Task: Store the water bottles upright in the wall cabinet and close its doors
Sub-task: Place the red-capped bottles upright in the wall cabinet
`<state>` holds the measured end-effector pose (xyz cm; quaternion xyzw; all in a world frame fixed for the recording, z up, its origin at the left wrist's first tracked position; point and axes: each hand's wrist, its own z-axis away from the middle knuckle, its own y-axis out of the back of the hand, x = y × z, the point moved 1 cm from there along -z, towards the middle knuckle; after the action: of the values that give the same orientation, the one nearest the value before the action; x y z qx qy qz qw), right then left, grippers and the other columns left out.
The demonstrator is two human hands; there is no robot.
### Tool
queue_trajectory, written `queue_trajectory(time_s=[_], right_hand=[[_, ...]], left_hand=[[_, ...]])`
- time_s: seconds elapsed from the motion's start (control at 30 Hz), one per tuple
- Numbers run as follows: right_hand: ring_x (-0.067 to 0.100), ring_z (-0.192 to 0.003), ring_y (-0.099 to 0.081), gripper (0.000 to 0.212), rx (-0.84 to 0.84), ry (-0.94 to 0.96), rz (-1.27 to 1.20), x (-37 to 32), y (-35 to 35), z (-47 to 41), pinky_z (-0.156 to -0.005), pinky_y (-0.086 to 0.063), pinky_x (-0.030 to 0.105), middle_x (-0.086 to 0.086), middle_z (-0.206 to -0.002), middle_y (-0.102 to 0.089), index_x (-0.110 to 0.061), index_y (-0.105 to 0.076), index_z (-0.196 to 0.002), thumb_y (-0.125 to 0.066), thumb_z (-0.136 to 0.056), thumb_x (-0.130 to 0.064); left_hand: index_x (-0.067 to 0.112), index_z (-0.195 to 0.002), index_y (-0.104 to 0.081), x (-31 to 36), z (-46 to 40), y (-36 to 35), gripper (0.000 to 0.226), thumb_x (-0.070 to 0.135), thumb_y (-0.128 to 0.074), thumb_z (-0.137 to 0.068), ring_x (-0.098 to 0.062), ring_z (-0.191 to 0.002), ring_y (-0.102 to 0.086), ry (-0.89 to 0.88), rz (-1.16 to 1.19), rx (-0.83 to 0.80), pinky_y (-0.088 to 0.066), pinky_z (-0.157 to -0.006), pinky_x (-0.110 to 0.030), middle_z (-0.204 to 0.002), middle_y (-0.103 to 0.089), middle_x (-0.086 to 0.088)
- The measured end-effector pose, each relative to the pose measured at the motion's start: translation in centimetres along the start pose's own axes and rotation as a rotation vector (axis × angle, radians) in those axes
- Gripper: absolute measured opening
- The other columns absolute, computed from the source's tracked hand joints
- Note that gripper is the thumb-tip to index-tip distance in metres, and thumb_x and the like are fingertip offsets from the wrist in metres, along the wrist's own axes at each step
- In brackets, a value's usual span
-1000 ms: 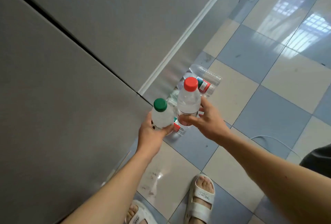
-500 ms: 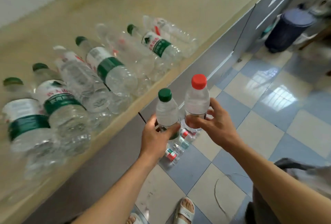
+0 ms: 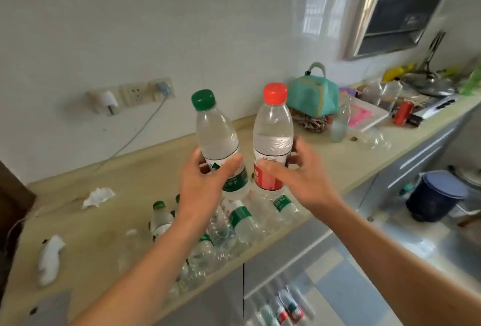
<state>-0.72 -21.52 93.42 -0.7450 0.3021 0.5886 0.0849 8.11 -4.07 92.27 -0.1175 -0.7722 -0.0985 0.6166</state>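
My left hand (image 3: 205,182) grips a clear water bottle with a green cap and green label (image 3: 216,138), held almost upright above the counter. My right hand (image 3: 296,177) grips a second bottle with a red cap and red label (image 3: 272,133), upright, right beside the first. Below my hands, several more bottles (image 3: 242,219) lie on their sides along the counter's front edge. More bottles (image 3: 286,307) lie on the floor below. The wall cabinet is not in view.
The beige counter (image 3: 130,195) carries crumpled tissues (image 3: 97,196), a teal bag (image 3: 312,95), a tray and cookware at the far right. Wall sockets with a cable (image 3: 145,93) sit on the white wall. A range hood (image 3: 398,10) hangs upper right. A dark bin (image 3: 434,195) stands on the floor.
Both hands have lifted the two bottles from near the floor to above counter height. The view has swung up from the floor and base cabinets to the counter and wall.
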Motion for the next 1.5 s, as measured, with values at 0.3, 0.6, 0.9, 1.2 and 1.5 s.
queue_trajectory(time_s=[0.3, 0.6, 0.9, 1.2, 1.5], right_hand=[[0.000, -0.085, -0.071, 0.046, -0.091, 0.287, -0.142, -18.2, -8.9, -12.7, -0.070, -0.056, 0.020, -0.019, -0.100, -0.071, -0.041, -0.065, -0.106, -0.083, -0.067, -0.057], [0.016, -0.092, -0.075, 0.046, -0.065, 0.459, -0.280, -32.8, -15.0, -21.3, -0.086, -0.061, 0.047, -0.005, -0.099, -0.076, -0.028, -0.069, -0.110, -0.084, -0.072, -0.048], [0.018, -0.088, -0.075, 0.039, 0.025, 0.419, -0.213, -39.7, -18.5, -29.5, -0.086, -0.061, 0.047, -0.002, -0.096, -0.076, -0.021, -0.068, -0.108, -0.085, -0.078, -0.039], [0.011, -0.080, -0.069, 0.046, 0.221, 0.473, 0.123, -39.1, -22.6, -32.6, -0.070, -0.061, 0.034, -0.007, -0.096, -0.071, -0.022, -0.062, -0.111, -0.075, -0.082, -0.055], [0.023, -0.109, -0.062, 0.057, 0.158, 0.465, 0.235, -37.7, -22.6, -33.4, -0.093, -0.056, 0.043, 0.004, -0.122, -0.063, -0.016, -0.049, -0.132, -0.079, -0.085, -0.030]], left_hand=[[0.032, -0.107, -0.068, 16.5, -12.0, 11.7, 0.036, 0.046, -0.083, -0.076, -0.001, -0.086, -0.069, -0.284, -0.061, 0.223, -0.049, -0.071, -0.021, -0.095, -0.072, 0.013], [0.031, -0.109, -0.071, 30.9, -20.5, 21.0, 0.038, 0.048, -0.083, -0.076, -0.005, -0.089, -0.074, -0.550, -0.067, 0.235, -0.058, -0.078, -0.034, -0.099, -0.077, 0.013], [0.030, -0.117, -0.060, 37.0, -27.6, 25.8, 0.049, 0.046, -0.083, -0.077, -0.014, -0.093, -0.069, -0.574, -0.246, 0.319, -0.058, -0.079, -0.037, -0.105, -0.070, 0.006], [0.028, -0.123, -0.060, 36.0, -31.4, 27.2, 0.048, 0.051, -0.076, -0.084, -0.016, -0.097, -0.071, -0.490, -0.355, 0.255, -0.058, -0.090, -0.042, -0.114, -0.071, 0.006], [0.036, -0.097, -0.059, 36.8, -32.6, 29.7, 0.023, 0.035, -0.079, -0.086, 0.000, -0.078, -0.066, -0.415, -0.569, 0.141, -0.050, -0.061, -0.021, -0.090, -0.067, 0.018]])
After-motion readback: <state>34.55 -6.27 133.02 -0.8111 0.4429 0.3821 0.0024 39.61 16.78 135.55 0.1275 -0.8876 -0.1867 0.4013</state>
